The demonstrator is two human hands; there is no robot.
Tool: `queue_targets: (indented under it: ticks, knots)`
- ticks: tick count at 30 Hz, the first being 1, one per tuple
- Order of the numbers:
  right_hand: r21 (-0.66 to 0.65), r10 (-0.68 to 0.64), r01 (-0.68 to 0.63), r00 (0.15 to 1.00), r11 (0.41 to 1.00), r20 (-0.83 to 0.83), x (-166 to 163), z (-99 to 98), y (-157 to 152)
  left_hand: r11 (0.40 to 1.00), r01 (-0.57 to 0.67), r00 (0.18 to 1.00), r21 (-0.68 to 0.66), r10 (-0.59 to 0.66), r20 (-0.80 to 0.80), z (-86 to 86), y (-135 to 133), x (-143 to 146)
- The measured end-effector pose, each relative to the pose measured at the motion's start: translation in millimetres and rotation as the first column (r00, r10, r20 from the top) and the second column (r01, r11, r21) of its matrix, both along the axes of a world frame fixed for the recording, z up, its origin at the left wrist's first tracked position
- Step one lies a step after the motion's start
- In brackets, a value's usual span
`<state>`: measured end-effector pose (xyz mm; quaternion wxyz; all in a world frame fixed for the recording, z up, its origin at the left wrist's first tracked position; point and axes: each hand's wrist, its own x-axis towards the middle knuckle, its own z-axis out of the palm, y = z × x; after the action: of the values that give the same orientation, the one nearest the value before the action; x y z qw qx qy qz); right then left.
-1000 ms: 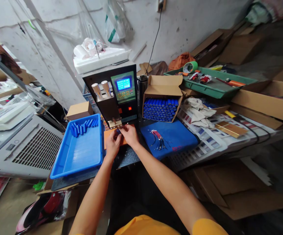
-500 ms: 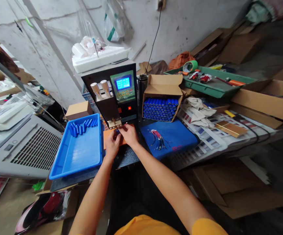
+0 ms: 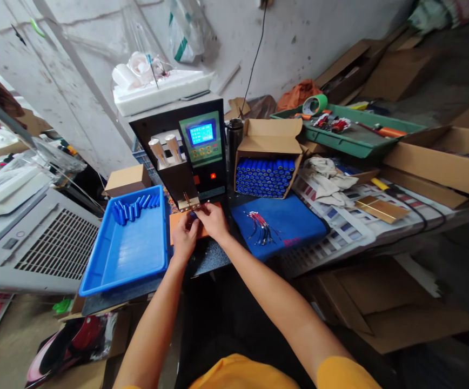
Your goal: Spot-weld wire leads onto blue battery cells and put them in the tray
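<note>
At the front of a spot welder [image 3: 210, 186] with a lit blue screen, both hands work close together under its two thin electrode pins [image 3: 186, 199]. My left hand [image 3: 185, 233] is closed around a blue cylindrical battery cell [image 3: 193, 215], of which only a sliver shows between the fingers. My right hand [image 3: 213, 220] is pinched beside the pins, touching or nearly touching the cell; what its fingertips hold is too small to make out. Beneath the hands lies an orange block [image 3: 175, 220]. To the right, a bunch of red and black wires [image 3: 261, 227] rests on a blue cloth mat [image 3: 303, 216].
On the left stands a blue tray [image 3: 133, 251] with several blue cells at its far end. A cardboard box [image 3: 273, 145] packed with blue cells sits right of the welder, beside a dark flask [image 3: 235, 141]. Farther right is a green tray [image 3: 352, 143] with tape and tools.
The view has shifted slightly. Both hands stay at the electrode pins with nearly the same grip, and the welder's screen readout looks different.
</note>
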<state>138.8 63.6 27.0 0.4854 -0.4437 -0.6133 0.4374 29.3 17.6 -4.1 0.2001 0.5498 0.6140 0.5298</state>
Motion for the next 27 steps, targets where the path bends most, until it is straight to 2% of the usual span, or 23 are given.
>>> queue_targets:
  ticks: [6,11,16,20,23,27]
  knots:
    - [0.009,0.069,-0.069,0.996,0.998,-0.052,11,-5.2,-1,1.0,0.02,1.0,0.018,-0.02,0.012,0.3,1,0]
    - [-0.002,0.08,-0.08,0.995,0.997,0.055,18,-7.9,-2,1.0,0.001,1.0,0.026,-0.002,0.027,1.0,1,2]
    - [-0.106,0.148,-0.156,0.986,0.982,-0.074,20,-7.6,-1,0.997,0.058,0.994,0.041,-0.061,0.089,7.2,-3,0]
    - [-0.189,0.175,-0.203,0.972,0.961,-0.157,23,-4.5,1,0.995,-0.022,0.987,0.092,0.007,0.158,8.4,-7,-10]
    - [-0.21,0.174,-0.217,0.963,0.953,-0.204,25,-2.3,1,0.996,-0.038,0.996,0.083,0.031,0.089,5.3,-14,-17]
    - [-0.23,0.165,-0.231,0.948,0.945,-0.272,27,-0.9,2,0.994,0.022,0.993,0.104,-0.01,-0.114,1.3,-22,-20]
